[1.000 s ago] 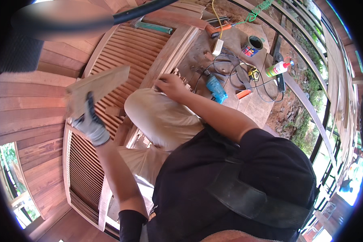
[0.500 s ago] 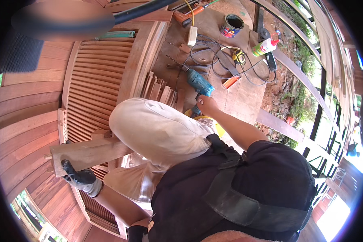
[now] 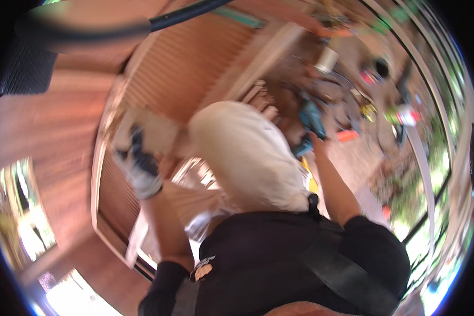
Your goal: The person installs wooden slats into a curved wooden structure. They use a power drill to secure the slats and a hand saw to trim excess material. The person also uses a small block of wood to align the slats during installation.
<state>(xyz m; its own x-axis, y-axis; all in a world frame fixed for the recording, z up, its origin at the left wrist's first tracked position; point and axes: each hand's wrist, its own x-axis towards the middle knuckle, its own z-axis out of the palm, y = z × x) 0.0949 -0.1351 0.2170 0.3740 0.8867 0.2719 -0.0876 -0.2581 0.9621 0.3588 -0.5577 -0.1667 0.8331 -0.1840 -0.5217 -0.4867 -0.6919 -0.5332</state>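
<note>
My left hand [image 3: 142, 167], in a dark-and-grey glove, is closed on the end of a flat wooden board [image 3: 160, 131], its dark fingers lying against the wood. The board's other end runs in behind my raised knee [image 3: 237, 147]. My bare right hand [image 3: 319, 143] is wrapped round the handle of a teal power drill [image 3: 312, 117], to the right of that knee. Blur hides the drill's bit and the finger details.
A louvred wooden panel [image 3: 179, 68] lies ahead, with wood strips [image 3: 259, 99] beside it. Farther right are a white block [image 3: 327, 60], an open can [image 3: 381, 67], a yellow tape measure [image 3: 368, 112], a red-capped bottle [image 3: 402, 116], an orange piece [image 3: 347, 136] and looping cords.
The whole view has swung, shifting the panel, tools and knee to the right and blurring the picture. Both hands stay at the board and the drill.
</note>
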